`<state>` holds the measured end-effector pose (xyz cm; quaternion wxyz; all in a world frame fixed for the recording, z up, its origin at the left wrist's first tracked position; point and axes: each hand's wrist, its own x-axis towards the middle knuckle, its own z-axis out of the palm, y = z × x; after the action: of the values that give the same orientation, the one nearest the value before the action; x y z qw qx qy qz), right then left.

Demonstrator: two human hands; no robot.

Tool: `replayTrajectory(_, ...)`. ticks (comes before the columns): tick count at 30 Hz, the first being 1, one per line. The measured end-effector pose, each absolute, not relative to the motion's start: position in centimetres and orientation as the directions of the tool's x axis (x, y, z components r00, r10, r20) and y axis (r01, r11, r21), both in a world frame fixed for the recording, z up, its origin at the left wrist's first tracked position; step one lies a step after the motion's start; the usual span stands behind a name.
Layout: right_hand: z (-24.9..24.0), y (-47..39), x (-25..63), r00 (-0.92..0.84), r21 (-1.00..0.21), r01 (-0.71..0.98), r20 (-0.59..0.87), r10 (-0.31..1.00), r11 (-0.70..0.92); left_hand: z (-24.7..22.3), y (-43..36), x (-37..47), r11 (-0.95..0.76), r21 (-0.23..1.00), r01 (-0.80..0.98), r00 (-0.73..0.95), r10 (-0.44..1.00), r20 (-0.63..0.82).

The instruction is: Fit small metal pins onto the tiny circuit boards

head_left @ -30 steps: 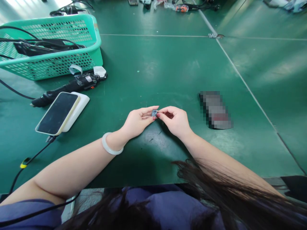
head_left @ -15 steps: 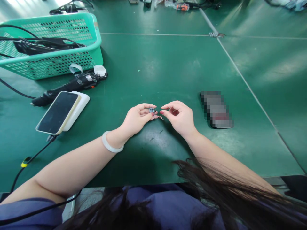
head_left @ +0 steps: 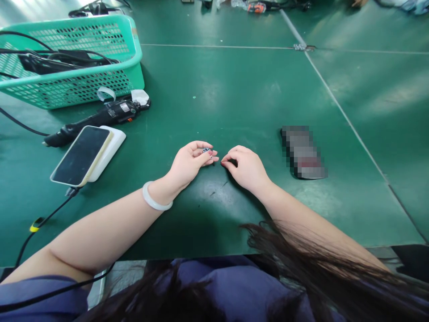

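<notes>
Between the thumb and fingers of my left hand [head_left: 189, 161] is a small grey-blue part [head_left: 207, 150], mostly covered by the fingertips. A white bangle circles that wrist. Just to the right, my right hand [head_left: 246, 167] has thumb and index fingertips pinched together; whatever they hold, if anything, is too small to make out. The two hands are apart, low over the green table [head_left: 208, 103].
At the left lie a green basket [head_left: 87, 87] with black cables, a black power tool [head_left: 100, 116], and a phone [head_left: 82, 156] on a white block [head_left: 109, 152]. A dark, blurred-out object [head_left: 303, 152] lies on the right.
The small part has turned and moved slightly left with my left hand. My right thumb and index finger have closed together, and the thin strip beneath the part no longer shows.
</notes>
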<state>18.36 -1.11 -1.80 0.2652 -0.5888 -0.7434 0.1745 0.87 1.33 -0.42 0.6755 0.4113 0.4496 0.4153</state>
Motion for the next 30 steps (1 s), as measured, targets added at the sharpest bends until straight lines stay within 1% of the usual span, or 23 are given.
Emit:
replayTrajectory(3, -1.4, -1.2, 18.3, -0.159, -0.605, 0.753, 0.218, 0.963, 0.261, -0.3, 1.3, 0.9, 0.325, 0.926, -0.193, 0.248, 0.929, -0.274)
replayTrajectory(7, -1.1, -1.4, 18.4, -0.066, -0.703, 0.666, 0.277, 0.959, 0.249, -0.4, 1.3, 0.8, 0.332, 0.919, -0.213, 0.288, 0.92, -0.266)
replayTrajectory(11, -1.2, -1.6, 18.4, 0.0, -0.789, 0.576, 0.259, 0.966, 0.212, -0.6, 1.2, 0.7, 0.351, 0.907, -0.232, 0.333, 0.905, -0.265)
replayTrajectory(14, -1.1, -1.7, 18.3, 0.012, -0.818, 0.542, 0.233, 0.972, 0.19, -0.6, 1.2, 0.7, 0.365, 0.902, -0.231, 0.355, 0.895, -0.271)
replayTrajectory(18, -1.0, -1.9, 18.1, -0.011, -0.811, 0.544, 0.25, 0.968, 0.216, -0.5, 1.1, 0.8, 0.385, 0.894, -0.229, 0.371, 0.883, -0.286)
replayTrajectory(23, -0.8, -2.0, 18.0, -0.094, -0.721, 0.606, 0.354, 0.93, 0.336, -0.4, 1.0, 0.9, 0.395, 0.894, -0.211, 0.393, 0.872, -0.293)
replayTrajectory(26, -0.7, -2.0, 18.0, -0.14, -0.681, 0.629, 0.375, 0.916, 0.375, -0.5, 1.1, 0.9, 0.391, 0.896, -0.211, 0.392, 0.873, -0.289)
replayTrajectory(30, -0.6, -2.1, 17.9, -0.171, -0.662, 0.63, 0.392, 0.904, 0.406, -0.5, 1.1, 0.9, 0.391, 0.897, -0.205, 0.384, 0.875, -0.294)
